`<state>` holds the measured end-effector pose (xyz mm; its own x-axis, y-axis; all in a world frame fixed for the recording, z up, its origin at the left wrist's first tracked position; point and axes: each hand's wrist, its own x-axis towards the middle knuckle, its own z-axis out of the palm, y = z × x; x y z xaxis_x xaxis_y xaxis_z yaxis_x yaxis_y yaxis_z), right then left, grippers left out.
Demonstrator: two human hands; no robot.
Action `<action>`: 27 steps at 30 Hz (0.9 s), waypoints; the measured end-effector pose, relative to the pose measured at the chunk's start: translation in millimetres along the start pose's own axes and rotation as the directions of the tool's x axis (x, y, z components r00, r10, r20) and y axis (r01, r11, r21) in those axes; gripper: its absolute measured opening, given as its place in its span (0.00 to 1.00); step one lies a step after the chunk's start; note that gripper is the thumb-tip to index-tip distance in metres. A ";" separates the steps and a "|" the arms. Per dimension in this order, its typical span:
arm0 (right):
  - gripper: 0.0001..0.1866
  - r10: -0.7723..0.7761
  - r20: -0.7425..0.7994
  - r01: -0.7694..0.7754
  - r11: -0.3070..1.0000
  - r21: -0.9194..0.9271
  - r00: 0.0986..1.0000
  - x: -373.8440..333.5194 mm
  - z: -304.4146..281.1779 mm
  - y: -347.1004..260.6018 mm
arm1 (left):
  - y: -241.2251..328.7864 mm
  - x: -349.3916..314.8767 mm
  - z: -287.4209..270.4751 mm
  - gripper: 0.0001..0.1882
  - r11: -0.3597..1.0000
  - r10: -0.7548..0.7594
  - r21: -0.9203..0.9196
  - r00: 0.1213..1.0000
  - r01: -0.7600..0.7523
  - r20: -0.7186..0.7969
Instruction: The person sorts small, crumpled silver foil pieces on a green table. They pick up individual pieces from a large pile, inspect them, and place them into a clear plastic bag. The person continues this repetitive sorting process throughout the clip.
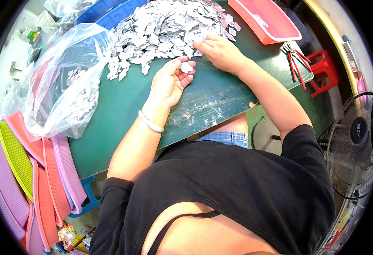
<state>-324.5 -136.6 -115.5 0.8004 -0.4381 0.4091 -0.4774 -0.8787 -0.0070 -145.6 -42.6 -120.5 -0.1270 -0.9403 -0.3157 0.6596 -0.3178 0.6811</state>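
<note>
A large heap of thin, flat, whitish-grey pieces with wavy outlines (165,29) lies at the far side of the green table (122,114). My left hand (168,80), palm turned up and fingers curled, holds one small flat whitish piece (187,67) at its fingertips, just in front of the heap. To its right, my right hand (220,52) is at the heap's near edge with its fingers bent together. What those fingers pinch, if anything, is hidden among the pieces.
A clear plastic bag (67,80) with more pieces stands left, beside stacked colored baskets (52,178). Behind is a blue crate (110,12). At right are a pink basket (265,21), red-handled pliers (296,63), a red stool (324,74) and a fan (352,144).
</note>
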 end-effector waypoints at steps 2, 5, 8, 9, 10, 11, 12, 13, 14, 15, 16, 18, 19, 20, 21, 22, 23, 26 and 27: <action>0.18 -0.028 -0.044 0.030 0.999 0.043 0.999 -0.7 0.5 1.0 | 1.1 -0.9 -2.4 0.12 1.000 0.003 -0.008 1.000 -0.003 -0.001; 0.19 -0.067 -0.037 0.070 0.995 0.067 0.997 2.5 -2.7 -4.5 | 4.7 -5.5 -3.6 0.14 1.000 0.007 0.003 1.000 -0.007 0.003; 0.19 -0.032 0.051 0.028 0.998 0.061 0.998 5.6 -7.0 -7.4 | 9.1 -5.5 -9.1 0.16 0.999 0.002 -0.050 0.999 0.000 0.046; 0.20 -0.007 0.088 0.003 0.998 0.055 0.996 5.7 -7.6 -7.7 | 10.6 -5.5 -9.5 0.16 0.997 -0.006 -0.082 0.998 0.010 0.055; 0.20 0.048 0.074 -0.055 0.995 0.088 0.996 5.4 -7.6 -7.8 | 12.6 -5.1 -10.2 0.16 0.994 -0.013 -0.111 0.998 0.020 0.066; 0.20 0.105 0.062 -0.112 0.986 0.120 0.993 4.6 -7.1 -7.8 | 12.8 -4.3 -11.1 0.16 0.993 -0.013 -0.116 0.997 0.021 0.070; 0.20 0.162 0.052 -0.168 0.974 0.153 0.985 5.0 -6.9 -8.4 | 12.0 -3.2 -11.4 0.16 0.992 -0.014 -0.122 0.997 0.023 0.073; 0.20 0.266 0.074 -0.273 0.885 0.376 0.961 6.4 -6.7 -10.3 | 11.0 -3.1 -11.7 0.16 0.992 -0.014 -0.125 0.997 0.023 0.073; 0.20 0.359 0.120 -0.360 0.736 0.573 0.925 7.9 -7.5 -13.2 | 10.7 -3.4 -12.1 0.16 0.993 -0.006 -0.118 0.998 0.013 0.062; 0.21 0.436 0.188 -0.422 0.537 0.731 0.880 9.6 -9.1 -16.8 | 10.6 -4.0 -11.7 0.15 0.996 0.010 -0.087 0.998 -0.005 0.058; 0.21 0.457 0.268 -0.466 0.403 0.787 0.848 14.5 -16.2 -24.2 | 11.0 -5.4 -11.4 0.15 0.998 0.026 -0.054 0.998 -0.023 0.051; 0.22 0.446 0.372 -0.519 0.269 0.811 0.814 20.8 -23.7 -33.0 | 10.0 -6.5 -12.3 0.12 0.999 0.049 -0.006 0.998 -0.049 0.043; 0.22 0.438 0.421 -0.543 0.202 0.815 0.794 22.6 -25.4 -36.0 | 8.9 -5.3 -13.1 0.11 0.998 0.055 0.010 0.997 -0.056 0.044; 0.22 0.414 0.433 -0.536 0.172 0.827 0.801 24.1 -25.3 -38.6 | 8.2 -4.5 -14.1 0.09 0.998 0.062 0.026 0.997 -0.063 0.046; 0.22 0.389 0.444 -0.528 0.142 0.837 0.807 25.4 -24.9 -40.9 | 8.0 -4.2 -15.2 0.08 0.997 0.061 0.041 0.998 -0.062 0.031; 0.22 0.366 0.453 -0.522 0.111 0.846 0.813 26.1 -24.9 -42.2 | 8.1 -3.6 -16.0 0.07 0.997 0.059 0.056 0.998 -0.060 0.018; 0.22 0.389 0.434 -0.517 0.139 0.844 0.813 26.5 -23.4 -41.9 | 8.1 -3.7 -16.5 0.07 0.996 0.058 0.071 0.998 -0.059 0.004; 0.22 0.426 0.231 -0.437 0.488 0.756 0.875 24.9 -8.2 -31.4 | 9.0 -4.8 -15.6 0.06 0.997 0.045 0.056 0.999 -0.044 -0.021; 0.23 0.365 0.079 -0.339 0.733 0.590 0.928 20.9 1.0 -23.7 | 9.3 -4.9 -15.0 0.06 0.997 0.043 0.063 0.998 -0.041 -0.034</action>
<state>-296.1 -125.0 -107.7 0.5969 -0.7422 0.3049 -0.4074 -0.6077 -0.6817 -127.8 -39.0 -122.6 -0.0733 -0.9486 -0.3078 0.6165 -0.2857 0.7337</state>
